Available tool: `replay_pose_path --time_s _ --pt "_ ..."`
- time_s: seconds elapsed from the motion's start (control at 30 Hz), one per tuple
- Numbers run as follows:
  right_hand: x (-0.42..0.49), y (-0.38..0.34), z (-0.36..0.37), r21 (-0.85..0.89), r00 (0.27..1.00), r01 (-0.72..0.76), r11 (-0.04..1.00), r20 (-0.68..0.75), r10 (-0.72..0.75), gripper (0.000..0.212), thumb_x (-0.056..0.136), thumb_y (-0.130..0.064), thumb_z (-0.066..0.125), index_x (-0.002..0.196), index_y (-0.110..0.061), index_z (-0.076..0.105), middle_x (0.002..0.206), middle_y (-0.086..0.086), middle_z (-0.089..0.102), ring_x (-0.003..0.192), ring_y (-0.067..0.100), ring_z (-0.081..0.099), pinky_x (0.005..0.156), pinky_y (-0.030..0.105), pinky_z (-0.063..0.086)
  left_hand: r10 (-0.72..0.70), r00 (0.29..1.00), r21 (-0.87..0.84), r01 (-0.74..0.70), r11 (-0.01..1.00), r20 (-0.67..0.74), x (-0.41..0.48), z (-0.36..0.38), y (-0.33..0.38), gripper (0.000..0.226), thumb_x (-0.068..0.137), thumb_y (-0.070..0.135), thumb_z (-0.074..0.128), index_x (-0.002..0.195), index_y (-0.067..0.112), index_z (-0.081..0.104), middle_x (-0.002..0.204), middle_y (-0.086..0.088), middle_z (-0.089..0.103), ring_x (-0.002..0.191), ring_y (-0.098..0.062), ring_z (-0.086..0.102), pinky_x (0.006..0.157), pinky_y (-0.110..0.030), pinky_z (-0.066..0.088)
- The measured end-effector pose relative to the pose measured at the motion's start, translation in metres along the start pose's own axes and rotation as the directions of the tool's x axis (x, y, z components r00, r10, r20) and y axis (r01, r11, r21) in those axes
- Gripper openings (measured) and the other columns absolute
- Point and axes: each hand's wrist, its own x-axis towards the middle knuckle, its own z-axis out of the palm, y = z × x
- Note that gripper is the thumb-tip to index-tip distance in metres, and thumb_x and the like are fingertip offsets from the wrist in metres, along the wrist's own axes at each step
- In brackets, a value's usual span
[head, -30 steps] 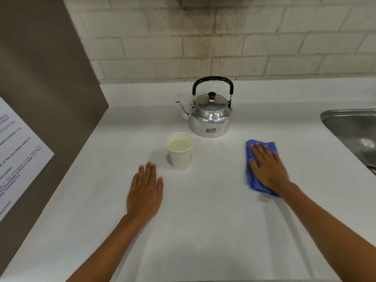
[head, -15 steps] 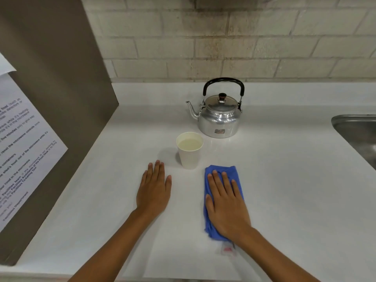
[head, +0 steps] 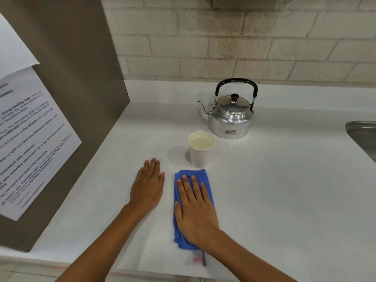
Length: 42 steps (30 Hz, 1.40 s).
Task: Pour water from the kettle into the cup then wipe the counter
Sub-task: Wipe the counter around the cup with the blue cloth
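A silver kettle [head: 230,119] with a black handle stands upright on the white counter [head: 284,190], spout pointing left. In front of it is a white paper cup [head: 200,154] filled with water. My right hand [head: 195,212] lies flat, fingers spread, pressing a folded blue cloth [head: 192,176] on the counter just in front of the cup. A white tag sticks out from the cloth's near end. My left hand [head: 148,188] rests flat on the counter to the left of the cloth, holding nothing.
A brown panel [head: 67,98] with a printed notice [head: 26,143] stands along the counter's left side. A steel sink [head: 364,137] is set in at the right edge. A tiled wall [head: 244,41] runs behind the kettle.
My right hand has slid the blue cloth leftward from the right of the counter to just in front of the cup. The left hand has stayed in place.
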Motion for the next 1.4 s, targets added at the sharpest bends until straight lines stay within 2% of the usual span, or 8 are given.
replay_pose_path --time_s 0.23,0.4,0.6,0.8,1.03,1.17,1.3,1.4 --pt "0.055 -0.021 0.013 0.017 0.995 0.099 0.995 0.014 -0.099 0.057 0.099 -0.036 0.015 0.147 -0.015 -0.006 0.159 0.004 -0.007 0.145 0.022 -0.013 0.115 0.040 -0.015 -0.006 1.000 -0.046 0.006 0.999 -0.003 -0.004 -0.006 -0.020 0.051 0.099 0.029 0.016 0.144 0.011 0.003 0.157 -0.005 0.003 0.144 -0.017 -0.002 0.116 -0.028 0.000" --pt "0.089 -0.024 0.005 0.015 0.998 0.061 0.998 0.018 -0.062 0.055 0.100 -0.032 0.017 0.147 -0.011 -0.003 0.159 0.007 -0.004 0.146 0.023 -0.009 0.119 0.038 -0.007 -0.059 0.996 -0.069 0.055 0.996 -0.060 -0.010 -0.011 -0.030 0.050 0.099 0.026 0.019 0.144 0.011 0.005 0.157 -0.005 0.005 0.144 -0.016 0.000 0.115 -0.027 0.002" --pt "0.066 -0.027 0.021 0.017 0.966 0.250 0.968 0.058 -0.250 0.056 0.099 -0.036 0.016 0.147 -0.016 -0.005 0.159 0.003 -0.005 0.145 0.020 -0.011 0.118 0.038 -0.012 -0.092 0.994 -0.067 0.088 0.994 -0.065 -0.012 -0.014 -0.044 0.049 0.099 0.025 0.017 0.144 0.011 0.003 0.157 -0.004 0.004 0.144 -0.015 0.000 0.115 -0.025 0.000" --pt "0.125 -0.040 0.012 -0.009 0.990 0.116 0.993 0.086 -0.115 0.056 0.100 -0.033 0.017 0.147 -0.010 -0.003 0.159 0.007 -0.004 0.146 0.024 -0.009 0.120 0.039 -0.005 -0.127 0.986 -0.154 0.110 0.982 -0.104 -0.012 -0.026 -0.047 0.049 0.099 0.024 0.020 0.144 0.010 0.008 0.156 -0.004 0.008 0.144 -0.015 0.003 0.115 -0.026 0.002" --pt "0.087 -0.021 0.002 0.117 0.975 0.215 0.970 0.026 -0.220 0.054 0.101 -0.033 0.016 0.147 -0.011 0.001 0.159 0.005 -0.001 0.146 0.015 -0.006 0.119 0.030 -0.006 -0.049 0.993 -0.151 0.031 0.988 -0.112 -0.002 -0.026 -0.025 0.050 0.099 0.024 0.020 0.144 0.009 0.004 0.157 -0.005 0.003 0.144 -0.015 -0.001 0.116 -0.026 0.000" --pt "0.043 0.010 -0.017 0.155 0.982 0.190 0.970 -0.052 -0.184 0.048 0.101 -0.026 0.022 0.147 -0.012 0.016 0.158 0.003 0.015 0.146 0.014 0.007 0.115 0.021 -0.004 -0.030 0.995 -0.077 0.023 0.997 -0.092 0.012 -0.015 -0.003 0.053 0.099 0.030 0.019 0.144 0.009 0.000 0.157 -0.005 0.000 0.144 -0.017 -0.004 0.116 -0.028 -0.001" --pt "0.010 0.049 -0.029 0.202 0.989 0.030 0.979 -0.149 0.000 0.035 0.092 -0.011 0.040 0.126 -0.005 0.047 0.132 0.010 0.049 0.122 0.022 0.046 0.106 0.023 0.031 -0.051 0.998 0.012 0.051 0.999 -0.047 0.026 -0.005 0.013 0.059 0.098 0.038 0.018 0.144 0.008 -0.002 0.157 -0.008 -0.001 0.144 -0.022 -0.003 0.116 -0.033 0.002" --pt "0.005 0.080 -0.032 0.162 0.975 -0.094 0.982 -0.183 0.123 0.033 0.088 -0.006 0.042 0.119 -0.001 0.049 0.129 0.013 0.048 0.122 0.027 0.044 0.107 0.029 0.035 -0.075 0.997 0.070 0.077 0.995 -0.023 0.030 0.001 0.016 0.060 0.097 0.040 0.016 0.144 0.007 -0.001 0.157 -0.010 0.000 0.144 -0.023 -0.002 0.118 -0.037 0.004"
